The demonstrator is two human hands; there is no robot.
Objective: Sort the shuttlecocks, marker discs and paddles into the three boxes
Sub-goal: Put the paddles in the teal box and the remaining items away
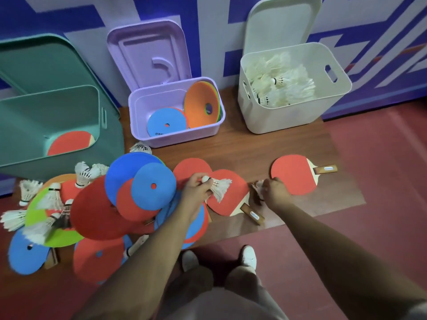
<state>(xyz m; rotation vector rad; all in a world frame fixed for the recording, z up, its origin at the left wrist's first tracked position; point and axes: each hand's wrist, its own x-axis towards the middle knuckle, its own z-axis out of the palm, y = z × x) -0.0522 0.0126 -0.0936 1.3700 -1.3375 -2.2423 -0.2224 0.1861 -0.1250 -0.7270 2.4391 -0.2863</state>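
My left hand (196,187) grips a white shuttlecock (219,187) by its cork end, above a red paddle (228,192). My right hand (275,191) curls round another shuttlecock (257,189), mostly hidden by the fingers. A second red paddle (295,176) lies to the right. Red, blue and green marker discs (143,188) lie heaped at the left with several loose shuttlecocks (84,173). The white box (332,109) holds shuttlecocks, the purple box (141,105) holds discs, the green box (111,135) holds a paddle.
All three boxes stand against the blue-and-white wall with their lids (150,51) leaning behind them. The objects lie on a brown wooden mat (288,144) on red floor. My feet in white shoes (248,256) stand just below the mat.
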